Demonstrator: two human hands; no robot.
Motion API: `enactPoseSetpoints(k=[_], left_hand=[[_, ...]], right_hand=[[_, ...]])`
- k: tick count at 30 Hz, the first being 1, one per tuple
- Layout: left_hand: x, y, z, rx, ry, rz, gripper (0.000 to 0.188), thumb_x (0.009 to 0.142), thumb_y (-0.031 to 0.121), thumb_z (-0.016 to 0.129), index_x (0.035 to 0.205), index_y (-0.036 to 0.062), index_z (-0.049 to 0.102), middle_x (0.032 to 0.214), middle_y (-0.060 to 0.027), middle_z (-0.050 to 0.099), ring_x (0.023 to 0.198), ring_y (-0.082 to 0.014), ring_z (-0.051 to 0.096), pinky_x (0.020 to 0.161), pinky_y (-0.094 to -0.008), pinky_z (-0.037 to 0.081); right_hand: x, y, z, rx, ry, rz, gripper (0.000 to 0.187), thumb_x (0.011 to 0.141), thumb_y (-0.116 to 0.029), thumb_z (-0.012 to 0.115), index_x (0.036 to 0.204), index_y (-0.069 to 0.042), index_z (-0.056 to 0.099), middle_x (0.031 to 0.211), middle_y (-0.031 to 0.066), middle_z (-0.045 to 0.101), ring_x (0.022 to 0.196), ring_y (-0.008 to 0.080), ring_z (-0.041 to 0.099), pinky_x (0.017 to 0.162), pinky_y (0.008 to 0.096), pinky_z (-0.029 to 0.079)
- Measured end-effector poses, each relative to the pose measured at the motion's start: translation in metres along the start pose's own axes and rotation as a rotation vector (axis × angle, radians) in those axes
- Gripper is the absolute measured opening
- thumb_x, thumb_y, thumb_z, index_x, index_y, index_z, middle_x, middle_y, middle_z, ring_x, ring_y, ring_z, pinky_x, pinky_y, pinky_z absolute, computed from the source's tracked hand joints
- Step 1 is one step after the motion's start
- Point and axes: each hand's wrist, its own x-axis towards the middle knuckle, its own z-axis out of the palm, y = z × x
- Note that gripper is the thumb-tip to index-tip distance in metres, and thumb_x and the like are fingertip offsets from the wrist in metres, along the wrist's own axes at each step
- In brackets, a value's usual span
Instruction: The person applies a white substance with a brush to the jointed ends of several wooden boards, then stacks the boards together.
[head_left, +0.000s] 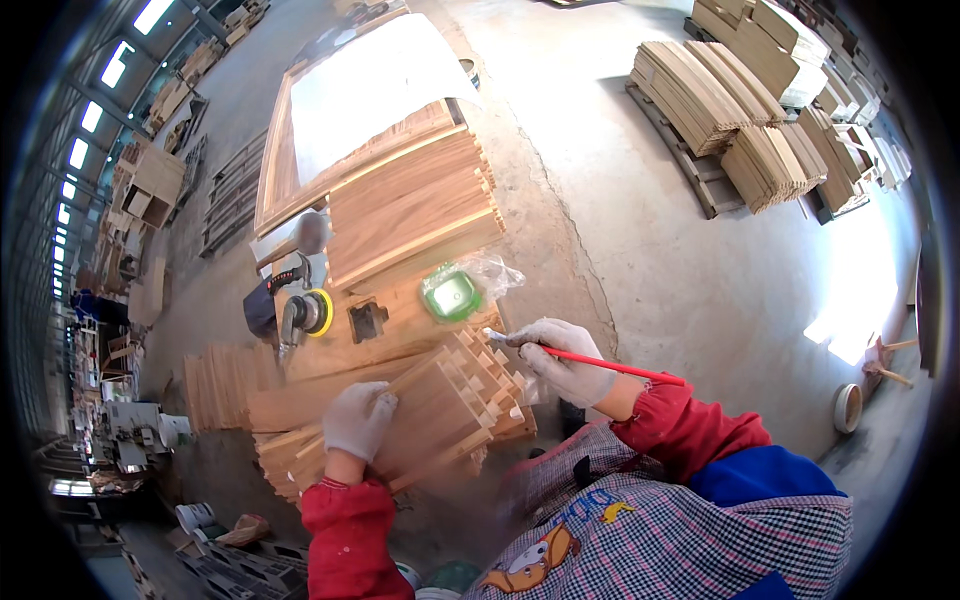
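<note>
My right hand (570, 362), in a whitish glove, is closed around a slim brush (620, 367) with a red handle. Its pale tip is close to the notched end of a stack of brown wooden boards (440, 405). At the left side of that stack, my gloved left hand (358, 420) grips the top board, thumb and fingers drawn together at its edge. Just beyond the brush tip stands a green plastic tub (450, 293) with white stuff inside, beside crumpled clear plastic film (495, 272).
An orbital sander (305, 313) with a yellow pad and a mallet (308, 235) lie on the bench. Farther off are more stacked boards (410, 205) and a white sheet (380, 90). Pallets of wood panels (705, 95) stand at far right; a round tub (848, 408) is on the floor.
</note>
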Motion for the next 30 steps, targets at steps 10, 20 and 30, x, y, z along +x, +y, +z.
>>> enactPoseSetpoints(k=[10, 20, 30], left_hand=[[-0.001, -0.002, 0.0, -0.002, 0.007, 0.001, 0.026, 0.082, 0.028, 0.065, 0.096, 0.0063, 0.07, 0.096, -0.013, 0.068, 0.092, -0.0312, 0.064, 0.08, -0.0387, 0.051], [0.0, -0.004, 0.001, -0.003, 0.042, 0.06, 0.024, 0.081, 0.028, 0.067, 0.094, 0.0071, 0.07, 0.094, -0.0124, 0.068, 0.09, -0.0313, 0.064, 0.079, -0.0384, 0.051], [0.0, -0.001, 0.0, -0.025, 0.038, 0.037, 0.024, 0.081, 0.026, 0.068, 0.093, 0.0065, 0.07, 0.093, -0.0127, 0.068, 0.09, -0.0314, 0.064, 0.079, -0.0389, 0.051]], right_hand=[[-0.005, 0.008, 0.007, -0.082, 0.034, 0.044, 0.018, 0.089, -0.013, 0.056, 0.099, -0.001, 0.064, 0.084, 0.0163, 0.064, 0.077, 0.029, 0.063, 0.069, 0.0354, 0.05], [0.022, 0.005, 0.021, 0.21, 0.126, 0.137, 0.017, 0.095, -0.011, 0.052, 0.098, 0.002, 0.064, 0.073, 0.0017, 0.06, 0.061, 0.0059, 0.052, 0.055, 0.0233, 0.046], [0.0, 0.025, 0.02, 0.321, 0.178, 0.207, 0.018, 0.095, -0.014, 0.054, 0.098, 0.001, 0.064, 0.072, 0.0, 0.058, 0.062, 0.0055, 0.052, 0.054, 0.0224, 0.043]])
